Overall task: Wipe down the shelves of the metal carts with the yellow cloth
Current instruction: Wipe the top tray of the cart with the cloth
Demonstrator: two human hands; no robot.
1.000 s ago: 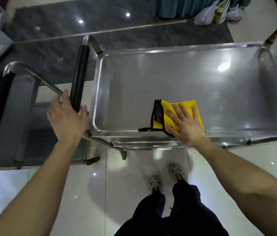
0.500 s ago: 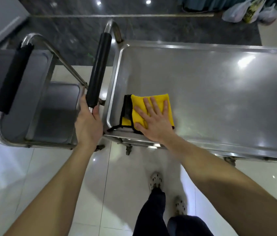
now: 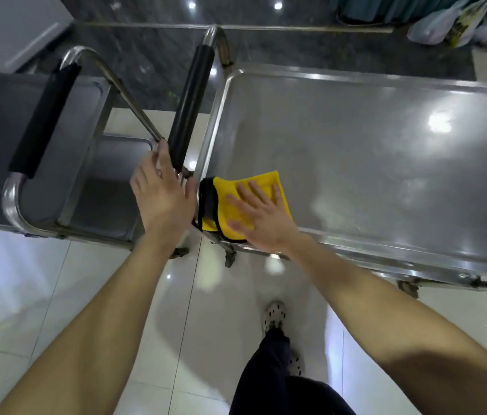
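The yellow cloth (image 3: 227, 187), edged in black, lies folded in the near left corner of the right metal cart's top shelf (image 3: 370, 151). My right hand (image 3: 261, 218) presses flat on it with fingers spread, covering most of it. My left hand (image 3: 161, 202) sits at the near end of that cart's black padded handle (image 3: 189, 106), fingers on one side and thumb on the other in a loose hold. A second metal cart (image 3: 107, 163) stands close on the left, its own black handle (image 3: 44, 121) toward me.
The two carts almost touch at their handles. Caster wheels (image 3: 229, 259) show under the right cart's near edge. My feet (image 3: 273, 316) stand on glossy white tiles. Plastic bags (image 3: 457, 25) lie on the dark floor at the far right, and a white cabinet (image 3: 17, 28) is at the far left.
My right hand has slid the cloth leftward along the near edge into the shelf's corner. My left hand stayed at the handle's end, with its fingers now more spread. The view shifted left.
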